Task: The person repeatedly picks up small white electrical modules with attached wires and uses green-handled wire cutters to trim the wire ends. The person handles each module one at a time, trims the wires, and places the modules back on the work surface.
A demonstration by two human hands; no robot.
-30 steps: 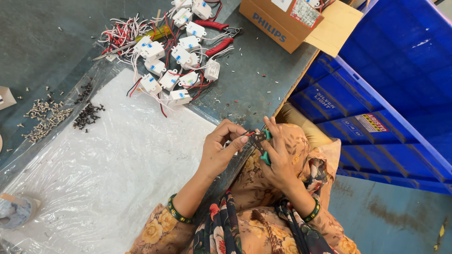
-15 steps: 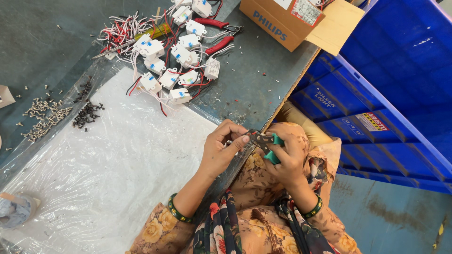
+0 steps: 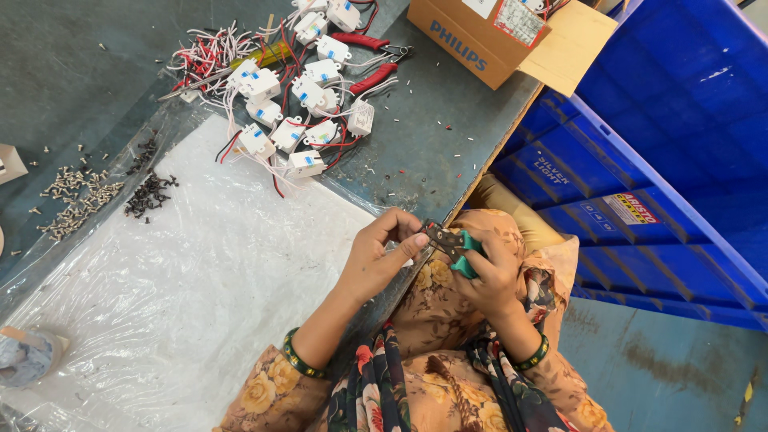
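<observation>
Screws (image 3: 76, 190): two loose heaps, one pale and one dark, are being left lying at the left edge of the clear plastic sheet (image 3: 200, 296).
Plastic sheet: it is being used to cover the near part of the grey table (image 3: 432, 152).
White modules (image 3: 292, 104): a pile with red and white wires is being kept on the table, well apart from the hands; red-handled pliers (image 3: 364, 60) are lying among them.
Left hand (image 3: 380, 260): its fingers are being pinched shut at the tips of the cutters; whatever small piece is being held there cannot be told.
Cutters (image 3: 454, 244): the green-handled tool is being held at the table edge, over the lap, between both hands.
Right hand (image 3: 492, 272): it is being closed around the cutters' handles.
Cardboard box (image 3: 480, 40): it is standing open on the table's far edge; its contents are hardly shown.
Blue crates (image 3: 664, 160): these are being stacked at the right; their insides cannot be seen.
</observation>
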